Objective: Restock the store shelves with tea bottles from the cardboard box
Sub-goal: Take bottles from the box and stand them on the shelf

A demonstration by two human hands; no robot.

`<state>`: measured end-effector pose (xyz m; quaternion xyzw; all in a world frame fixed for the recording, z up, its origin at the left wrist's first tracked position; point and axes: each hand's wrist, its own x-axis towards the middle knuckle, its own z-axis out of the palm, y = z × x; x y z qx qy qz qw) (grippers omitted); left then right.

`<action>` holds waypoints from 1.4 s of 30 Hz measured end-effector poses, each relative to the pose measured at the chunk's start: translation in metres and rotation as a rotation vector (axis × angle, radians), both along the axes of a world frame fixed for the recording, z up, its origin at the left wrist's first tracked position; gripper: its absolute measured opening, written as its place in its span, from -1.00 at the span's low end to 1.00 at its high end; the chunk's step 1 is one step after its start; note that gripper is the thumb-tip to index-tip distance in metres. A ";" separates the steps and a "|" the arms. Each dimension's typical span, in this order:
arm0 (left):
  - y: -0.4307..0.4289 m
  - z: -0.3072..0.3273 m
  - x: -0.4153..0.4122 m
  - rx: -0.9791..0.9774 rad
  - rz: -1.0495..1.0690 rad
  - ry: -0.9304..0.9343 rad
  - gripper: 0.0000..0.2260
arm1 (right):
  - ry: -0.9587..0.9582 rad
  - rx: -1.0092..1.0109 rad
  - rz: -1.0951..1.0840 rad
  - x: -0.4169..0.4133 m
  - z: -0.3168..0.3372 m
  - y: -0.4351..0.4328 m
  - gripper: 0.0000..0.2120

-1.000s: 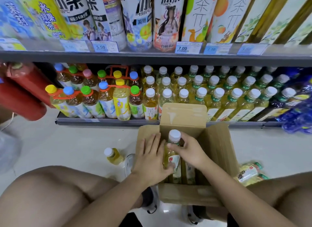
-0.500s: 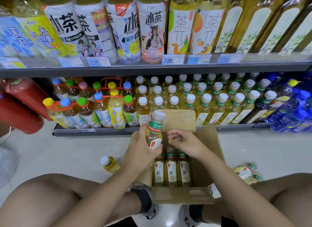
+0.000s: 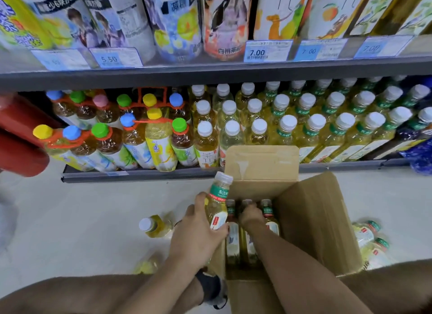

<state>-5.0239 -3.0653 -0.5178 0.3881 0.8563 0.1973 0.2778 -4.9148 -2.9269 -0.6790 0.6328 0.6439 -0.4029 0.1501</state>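
Note:
An open cardboard box (image 3: 315, 220) stands on the floor before the bottom shelf (image 3: 140, 174). My left hand (image 3: 198, 234) grips a yellow tea bottle (image 3: 217, 201) with a white cap and green neck label, held tilted just left of the box's rim. My right hand (image 3: 251, 214) reaches down into the box and closes over the top of the middle bottle (image 3: 247, 243) of a row of three. White-capped tea bottles (image 3: 311, 126) of the same kind fill the shelf's right half.
Multi-coloured capped bottle packs (image 3: 112, 136) fill the shelf's left half. Loose bottles lie on the floor: one (image 3: 154, 224) left of the box, several (image 3: 371, 241) to its right. Red cylinders (image 3: 18, 136) jut in at far left. My knees frame the bottom edge.
My left hand has carried the lifted bottle left, out of the box. My right hand has dropped into the box onto another bottle. The view has tilted down and closer.

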 end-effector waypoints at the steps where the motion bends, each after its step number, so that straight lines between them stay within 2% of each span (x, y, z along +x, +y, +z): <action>1: 0.001 -0.002 -0.001 -0.001 -0.002 0.007 -0.25 | -0.023 0.007 0.030 -0.001 -0.002 0.004 -0.74; 3: 0.003 -0.003 -0.001 -0.002 0.004 0.009 -0.24 | -0.090 0.013 0.034 0.000 -0.007 0.012 -0.75; 8: 0.009 0.002 -0.001 -0.023 -0.014 0.016 -0.25 | -0.085 0.000 -0.026 0.002 -0.008 0.018 -0.74; 12: 0.015 0.009 -0.001 -0.005 0.006 -0.016 -0.28 | 0.009 0.037 -0.082 0.014 0.019 0.010 -0.76; 18: 0.011 0.026 0.009 0.030 0.042 -0.066 -0.30 | 0.192 0.219 -0.027 0.034 0.091 -0.006 -0.61; 23: 0.008 0.071 0.027 0.198 0.019 -0.081 -0.31 | 0.355 0.425 0.032 0.053 0.181 -0.015 -0.55; 29: 0.017 0.171 0.049 0.453 -0.028 -0.089 -0.36 | 0.573 0.678 0.040 0.076 0.315 -0.009 -0.65; 37: 0.064 0.358 0.049 0.771 -0.131 0.035 -0.49 | 0.905 0.958 0.032 0.086 0.537 0.011 -0.75; 42: 0.099 0.469 0.036 0.890 -0.187 0.133 -0.36 | 0.998 1.163 0.093 0.077 0.656 0.037 -0.68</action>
